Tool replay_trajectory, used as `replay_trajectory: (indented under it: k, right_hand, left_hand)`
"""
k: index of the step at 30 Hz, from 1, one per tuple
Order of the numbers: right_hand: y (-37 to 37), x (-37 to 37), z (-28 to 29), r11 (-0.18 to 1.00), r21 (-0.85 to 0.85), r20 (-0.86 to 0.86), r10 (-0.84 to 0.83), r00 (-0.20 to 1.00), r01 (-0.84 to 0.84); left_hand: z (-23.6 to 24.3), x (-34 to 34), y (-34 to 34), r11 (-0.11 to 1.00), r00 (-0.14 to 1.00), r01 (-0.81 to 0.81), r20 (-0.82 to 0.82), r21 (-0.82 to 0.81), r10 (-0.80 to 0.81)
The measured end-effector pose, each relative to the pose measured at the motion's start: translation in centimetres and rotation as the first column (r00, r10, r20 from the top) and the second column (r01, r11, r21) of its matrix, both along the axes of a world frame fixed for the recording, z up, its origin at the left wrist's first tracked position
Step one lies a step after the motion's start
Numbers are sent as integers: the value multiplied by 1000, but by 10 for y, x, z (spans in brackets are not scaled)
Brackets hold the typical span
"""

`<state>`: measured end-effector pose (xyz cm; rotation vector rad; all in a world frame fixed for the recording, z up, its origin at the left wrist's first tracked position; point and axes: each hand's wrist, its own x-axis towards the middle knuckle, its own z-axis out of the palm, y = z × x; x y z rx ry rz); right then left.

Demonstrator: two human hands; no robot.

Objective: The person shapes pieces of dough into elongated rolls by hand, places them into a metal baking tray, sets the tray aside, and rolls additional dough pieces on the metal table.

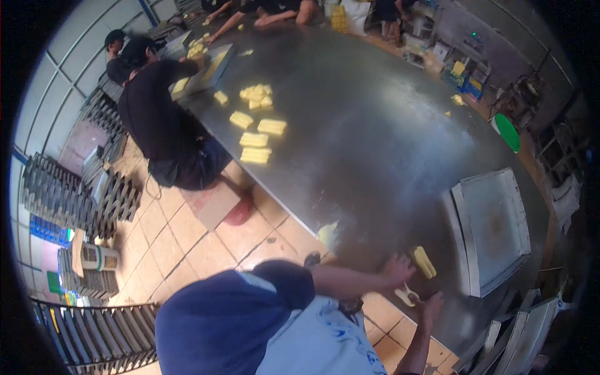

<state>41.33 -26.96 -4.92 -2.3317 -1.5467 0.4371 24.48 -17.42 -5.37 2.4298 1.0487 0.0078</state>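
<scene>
A pale, forked strip of what looks like dough (407,295) lies between my hands at the table's near edge. My left hand (399,269) is closed at its upper end, the fingers partly hidden. At its lower end my right hand (429,306) is curled, with thumb and fingertips on the strip. Just beyond them a yellow ridged dough piece (424,262) rests on the metal tabletop (350,169), touched by neither hand.
To the right lies a shallow metal tray (497,219). More yellow dough pieces (255,155) sit farther off at the left, near a seated person in black (162,112). Other people's arms (275,15) reach over the far end. Stacked dark trays (94,337) stand at lower left.
</scene>
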Motion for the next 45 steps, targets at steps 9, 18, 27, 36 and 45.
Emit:
replay_trajectory:
  k: [9,18,27,36,45]
  right_hand:
    - [-29,-19,16,961,136,-459,-156,875,242]
    - [11,16,42,838,-488,96,-228,969,245]
    - [31,13,1,819,-512,156,-209,965,260]
    - [24,27,13,786,-556,55,-291,955,271]
    - [6,47,24,814,-581,-55,-51,997,10]
  left_hand:
    - [9,-26,18,996,985,75,156,39,-80]
    - [5,-28,22,993,977,107,179,41,-113]
    - [18,-23,24,987,989,148,13,67,-149]
    - [10,-22,28,989,976,130,168,68,-140]
    - [25,-33,31,975,967,209,130,77,-218]
